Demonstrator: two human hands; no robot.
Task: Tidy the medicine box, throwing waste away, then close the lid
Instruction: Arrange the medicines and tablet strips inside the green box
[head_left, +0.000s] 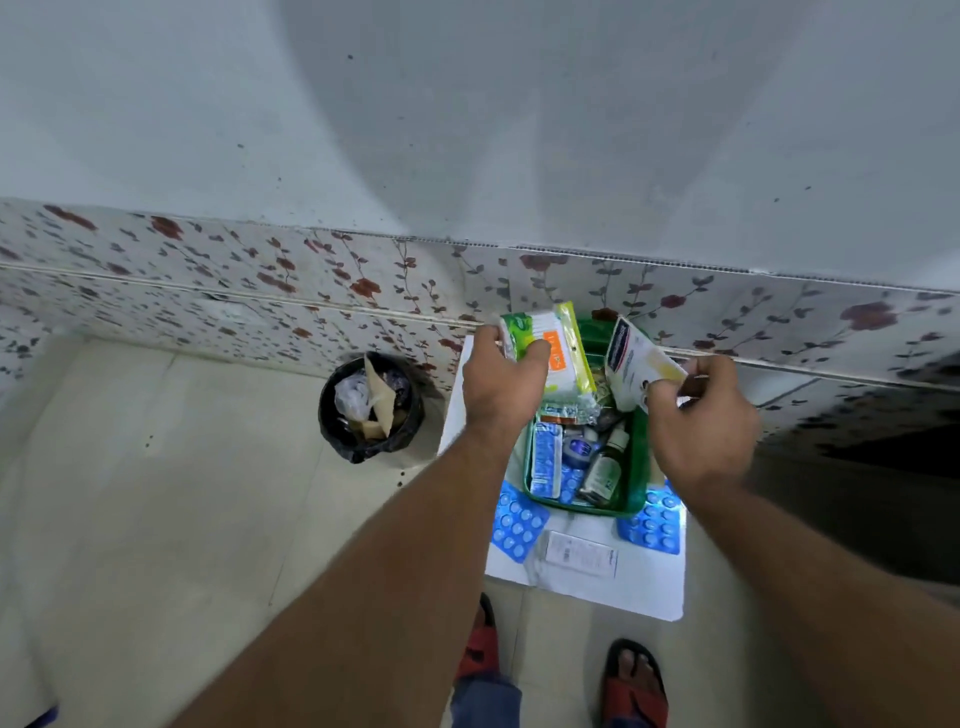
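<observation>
The green medicine box sits open on a white table right of centre in the frame, pushed against the flower-patterned wall tiles. The person's left hand is wrapped around a green-and-white packet, held above the far left part of the box, with a yellow-green and orange sachet just behind it; I cannot tell whether the hand holds that too. The right hand pinches a white-and-yellow medicine carton by its near edge, tilted over the box's far right side. Inside the box lie a blue blister strip, a small dark dropper bottle and a round blue-lidded jar. On the table near the box are two blue blister packs, one at lower left and one at lower right, with a white printed carton between them. A black-lined waste bin holding paper scraps stands on the floor left of the table. Red sandals show at the bottom.
</observation>
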